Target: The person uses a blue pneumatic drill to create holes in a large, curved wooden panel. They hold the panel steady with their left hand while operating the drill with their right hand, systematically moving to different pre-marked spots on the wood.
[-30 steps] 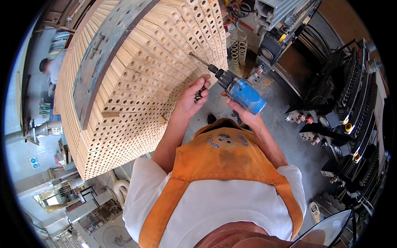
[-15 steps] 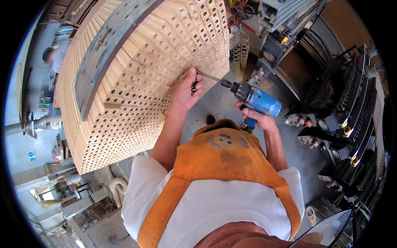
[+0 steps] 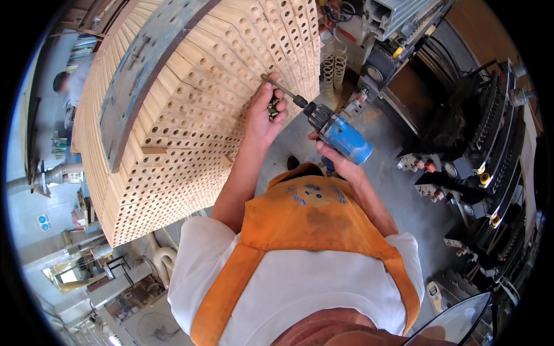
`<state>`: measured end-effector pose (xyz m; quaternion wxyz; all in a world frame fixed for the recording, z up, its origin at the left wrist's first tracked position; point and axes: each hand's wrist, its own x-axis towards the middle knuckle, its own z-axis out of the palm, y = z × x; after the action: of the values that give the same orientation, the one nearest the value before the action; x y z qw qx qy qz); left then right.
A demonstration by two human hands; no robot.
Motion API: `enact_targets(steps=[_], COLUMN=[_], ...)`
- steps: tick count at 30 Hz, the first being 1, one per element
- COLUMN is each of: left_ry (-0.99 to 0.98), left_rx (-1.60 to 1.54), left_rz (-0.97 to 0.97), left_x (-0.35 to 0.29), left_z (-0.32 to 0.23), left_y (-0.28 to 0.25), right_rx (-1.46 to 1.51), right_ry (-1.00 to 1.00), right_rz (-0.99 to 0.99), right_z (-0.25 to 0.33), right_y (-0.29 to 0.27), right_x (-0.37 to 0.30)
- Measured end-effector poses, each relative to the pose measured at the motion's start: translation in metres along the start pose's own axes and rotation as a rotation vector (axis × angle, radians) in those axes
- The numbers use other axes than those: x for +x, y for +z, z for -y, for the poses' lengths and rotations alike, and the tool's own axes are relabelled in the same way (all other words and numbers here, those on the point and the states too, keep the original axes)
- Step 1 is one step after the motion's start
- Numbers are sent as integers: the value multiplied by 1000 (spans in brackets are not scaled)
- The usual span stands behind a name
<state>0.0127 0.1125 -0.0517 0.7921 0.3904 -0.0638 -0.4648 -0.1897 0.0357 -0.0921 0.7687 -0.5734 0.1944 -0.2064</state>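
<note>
My right hand [image 3: 337, 161] is wrapped tight around the blue drill [image 3: 340, 135]. Its long bit [image 3: 283, 92] runs up-left past my left hand [image 3: 262, 115], whose fingers curl shut on small screws [image 3: 273, 108], into the perforated wooden block [image 3: 202, 115].

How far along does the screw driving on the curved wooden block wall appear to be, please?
Done: cannot tell; the holes in the curved wall of pale drilled wooden blocks look open. In hand: the right hand aims the blue power drill at one hole, while the left hand holds small dark screws. Left: seemingly most holes.
</note>
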Motion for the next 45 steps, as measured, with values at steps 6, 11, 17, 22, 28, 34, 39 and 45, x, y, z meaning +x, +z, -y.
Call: enact_targets(steps=[6, 11, 17, 22, 28, 34, 39, 45], left_ry=[-28, -205, -252, -270, -86, -12, -82, -36], left_rx=[-115, -2, 124, -2, 128, -129, 85, 275], left_rz=[68, 2, -4, 43, -5, 10, 79, 48], left_x=[6, -6, -20, -23, -21, -21, -24, -14], left_z=[2, 9, 18, 16, -7, -12, -15, -21], left_y=[-11, -31, -33, -34, -20, -19, -15, -6], right_rx=[24, -480, -340, -308, -373, -103, 142, -59], right_ry=[26, -285, -200, -196, -337, -123, 16, -83], right_rz=[-13, -50, -84, -41, -26, 30, 165, 67], right_z=[11, -7, -7, 0, 6, 5, 13, 21], right_y=[3, 2, 6, 6, 5, -10, -42, -28], right_x=[4, 4, 8, 7, 6, -13, -15, -21])
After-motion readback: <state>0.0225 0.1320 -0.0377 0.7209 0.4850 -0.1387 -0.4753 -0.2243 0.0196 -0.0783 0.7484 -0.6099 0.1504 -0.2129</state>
